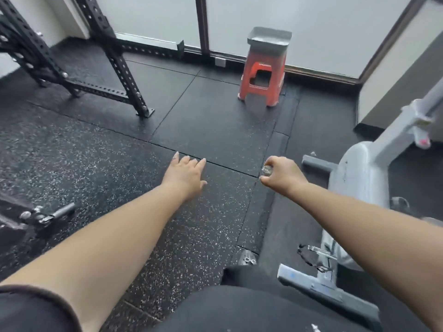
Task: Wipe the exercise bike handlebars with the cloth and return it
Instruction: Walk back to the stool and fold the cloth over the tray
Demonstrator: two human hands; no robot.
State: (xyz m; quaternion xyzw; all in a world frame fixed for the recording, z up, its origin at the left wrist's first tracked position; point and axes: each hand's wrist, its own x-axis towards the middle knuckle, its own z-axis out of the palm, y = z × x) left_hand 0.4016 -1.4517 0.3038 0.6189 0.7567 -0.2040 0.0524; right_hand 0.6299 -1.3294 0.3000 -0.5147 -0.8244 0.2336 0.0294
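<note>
— What do we have in our hands?

— Our right hand [281, 174] is curled into a fist around a small grey wad, the cloth [266, 170]; only a bit of it pokes out between thumb and fingers. Our left hand [185, 174] is empty, palm down, fingers spread and stretched forward. Both arms are bare and reach out over the floor, hands well apart.

— And below them?

— Black rubber floor tiles [211, 121], speckled white nearer us, plain darker ones farther off. Neither hand touches anything but the cloth.

— Where is the bike?

— On our right. We see the pale grey body of the exercise bike [357, 178], its front foot bar on the floor just past our right hand, and a light frame arm rising toward the upper right corner. The handlebars we cannot make out from here.

— What lies ahead?

— A red plastic stool [262, 77] stands near the far wall, with a grey tray [269, 39] resting on top of it. To the left stands a black perforated steel rack [115, 58], bolted feet on the floor. At the bottom edge we see our dark clothing [251, 307].
</note>
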